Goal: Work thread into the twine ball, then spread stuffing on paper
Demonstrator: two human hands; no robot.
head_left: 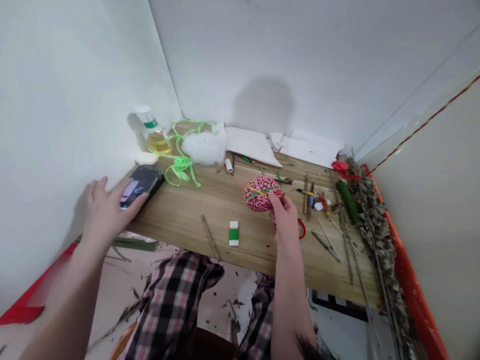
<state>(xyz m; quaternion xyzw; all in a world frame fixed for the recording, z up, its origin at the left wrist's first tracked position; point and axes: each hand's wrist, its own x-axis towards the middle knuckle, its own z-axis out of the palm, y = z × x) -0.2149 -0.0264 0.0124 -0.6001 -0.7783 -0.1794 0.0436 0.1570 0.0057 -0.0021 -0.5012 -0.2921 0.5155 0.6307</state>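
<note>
At the table's left edge, my left hand (105, 210) has its thumb and forefinger on either side of the near end of a phone (142, 181) with a lit screen. Its other fingers stretch out towards the wall. Right of the middle, my right hand (283, 210) pinches a round bundle of red and white yarn (258, 193), crossed by yellow and green strands. Red-handled scissors (302, 228) lie partly hidden behind that hand. Nearer me on the wood are a card wound with green thread (234, 234) and a thin stick (210, 237).
Bright green cord (181, 169), white stuffing (204, 147) and a bottle of yellow liquid (158, 141) stand at the back left. White sheets (251, 146) line the back. Sticks, a green roll (348, 202) and dried leaves (380, 237) crowd the right side. Walls enclose the table (196, 201).
</note>
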